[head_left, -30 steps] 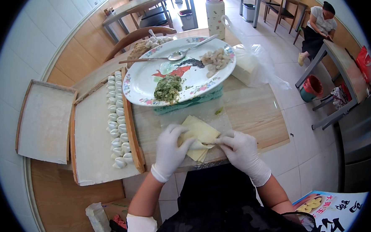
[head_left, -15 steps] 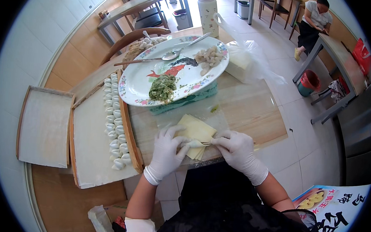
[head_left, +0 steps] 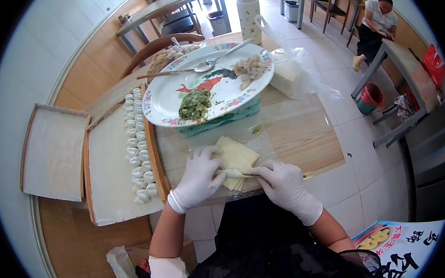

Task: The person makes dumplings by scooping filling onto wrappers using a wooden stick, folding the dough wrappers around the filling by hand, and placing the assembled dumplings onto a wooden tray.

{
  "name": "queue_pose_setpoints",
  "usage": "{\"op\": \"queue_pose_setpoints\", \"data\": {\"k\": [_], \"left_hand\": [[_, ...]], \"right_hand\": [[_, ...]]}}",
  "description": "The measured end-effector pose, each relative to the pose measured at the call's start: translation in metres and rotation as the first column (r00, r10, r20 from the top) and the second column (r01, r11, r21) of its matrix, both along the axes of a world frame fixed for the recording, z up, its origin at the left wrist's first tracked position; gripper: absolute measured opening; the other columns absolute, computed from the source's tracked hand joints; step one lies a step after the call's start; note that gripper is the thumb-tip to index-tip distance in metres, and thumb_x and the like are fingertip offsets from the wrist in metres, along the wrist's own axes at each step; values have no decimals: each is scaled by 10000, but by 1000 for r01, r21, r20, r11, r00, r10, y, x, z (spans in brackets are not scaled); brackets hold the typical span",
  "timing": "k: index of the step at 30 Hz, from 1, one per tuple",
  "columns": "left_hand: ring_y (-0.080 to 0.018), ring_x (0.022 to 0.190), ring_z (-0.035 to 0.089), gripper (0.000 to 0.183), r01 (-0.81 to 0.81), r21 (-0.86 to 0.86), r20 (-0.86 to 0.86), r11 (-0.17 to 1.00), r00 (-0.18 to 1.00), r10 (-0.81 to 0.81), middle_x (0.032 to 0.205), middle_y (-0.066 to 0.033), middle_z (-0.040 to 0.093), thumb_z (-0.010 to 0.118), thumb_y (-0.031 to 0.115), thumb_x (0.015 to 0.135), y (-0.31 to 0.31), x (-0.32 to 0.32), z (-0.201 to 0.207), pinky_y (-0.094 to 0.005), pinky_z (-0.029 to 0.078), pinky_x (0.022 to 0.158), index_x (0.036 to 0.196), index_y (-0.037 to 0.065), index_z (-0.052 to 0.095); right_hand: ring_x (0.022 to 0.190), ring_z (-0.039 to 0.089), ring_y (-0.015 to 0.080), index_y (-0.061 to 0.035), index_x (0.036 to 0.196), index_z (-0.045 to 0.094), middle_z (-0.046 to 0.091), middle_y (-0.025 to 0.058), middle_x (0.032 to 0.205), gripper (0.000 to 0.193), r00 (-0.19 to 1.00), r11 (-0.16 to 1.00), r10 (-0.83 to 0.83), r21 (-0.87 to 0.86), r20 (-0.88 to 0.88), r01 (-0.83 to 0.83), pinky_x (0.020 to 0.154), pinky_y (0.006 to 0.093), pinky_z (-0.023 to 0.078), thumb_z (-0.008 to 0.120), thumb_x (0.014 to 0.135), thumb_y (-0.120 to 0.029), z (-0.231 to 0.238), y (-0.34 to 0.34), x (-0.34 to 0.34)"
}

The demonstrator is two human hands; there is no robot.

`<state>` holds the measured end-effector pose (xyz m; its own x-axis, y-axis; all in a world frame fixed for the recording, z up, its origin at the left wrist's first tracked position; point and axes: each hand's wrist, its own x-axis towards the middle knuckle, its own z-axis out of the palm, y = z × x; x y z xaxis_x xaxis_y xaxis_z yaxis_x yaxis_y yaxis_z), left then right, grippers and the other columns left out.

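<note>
My gloved left hand (head_left: pixel 198 174) grips the left end of a partly folded wonton (head_left: pixel 234 173) between thumb and fingers. My gloved right hand (head_left: pixel 286 188) pinches its right end. Under the wonton lies a stack of pale yellow square wrappers (head_left: pixel 238 152) on a clear plastic sheet. Beyond my hands, a large oval flowered plate (head_left: pixel 159 101) rests on a green box (head_left: pixel 223 120). It carries chopped green filling (head_left: pixel 195 106), peeled shrimp (head_left: pixel 250 67) and a metal spoon (head_left: pixel 206 66). What lies inside the fold is hidden.
To my left, a wooden-rimmed tray (head_left: pixel 110 178) holds rows of folded wontons (head_left: pixel 138 139). Another tray (head_left: pixel 53 150) stands farther left. Past the plate are a bottle (head_left: pixel 249 19) and a plastic bag (head_left: pixel 296 72). A person (head_left: pixel 379 21) sits at a far-right table.
The wonton has shifted slightly, with my right fingers now closer over its right end. My left hand has moved up a little. Plate and trays have stayed in place.
</note>
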<state>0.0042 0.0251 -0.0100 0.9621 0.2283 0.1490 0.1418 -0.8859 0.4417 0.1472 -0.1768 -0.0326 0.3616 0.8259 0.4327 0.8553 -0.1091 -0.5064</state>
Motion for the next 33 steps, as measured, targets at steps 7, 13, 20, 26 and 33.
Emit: {"op": "queue_pose_setpoints", "data": {"k": [7, 13, 20, 26, 33], "left_hand": [[-312, 990, 603, 206, -438, -328, 431, 837, 719, 545, 1065, -155, 621, 662, 167, 892, -28, -10, -11, -427, 484, 866, 1021, 12, 620], [-238, 1107, 628, 337, -113, -992, -123, -50, 874, 470, 1179, -154, 630, 544, 177, 1031, -52, -22, -1, -390, 516, 950, 1286, -41, 513], [-271, 1109, 627, 314, 169, -985, 155, 45, 720, 676, 1183, -132, 629, 551, 112, 1013, -40, 2, -10, -450, 483, 1028, 1300, -4, 499], [-283, 1303, 489, 555, 264, -961, 197, -82, 860, 471, 1366, -177, 528, 386, 436, 1067, -56, 15, -7, -466, 368, 1124, 1406, -2, 419], [-273, 1160, 616, 749, 139, -956, 74, -257, 967, 244, 1312, -164, 581, 333, 597, 1030, -32, 4, -13, -395, 498, 997, 1443, -28, 355]], "right_hand": [[677, 656, 298, -137, 1060, 687, 653, 86, 817, 196, 1000, 981, 2, -193, -12, -5, 565, 407, 507, 670, 865, -131, 5, -3, -1], [705, 656, 327, -119, 1137, 655, 606, 95, 756, 310, 993, 998, 64, 37, -97, -60, 591, 444, 515, 592, 843, -42, 7, 13, -10], [777, 670, 314, -104, 1321, 599, 693, 161, 924, 444, 638, 839, 159, -238, -753, -490, 731, 342, 541, 547, 890, -12, 43, 5, 9], [830, 660, 216, -226, 1217, 673, 640, 61, 1032, 431, 969, 983, 150, 76, 194, -167, 633, 322, 544, 667, 814, -75, 38, 12, 23], [761, 666, 225, -203, 875, 742, 664, 32, 998, 270, 963, 925, 222, 277, 156, -258, 613, 341, 538, 761, 629, -94, 12, 32, 19]]}}
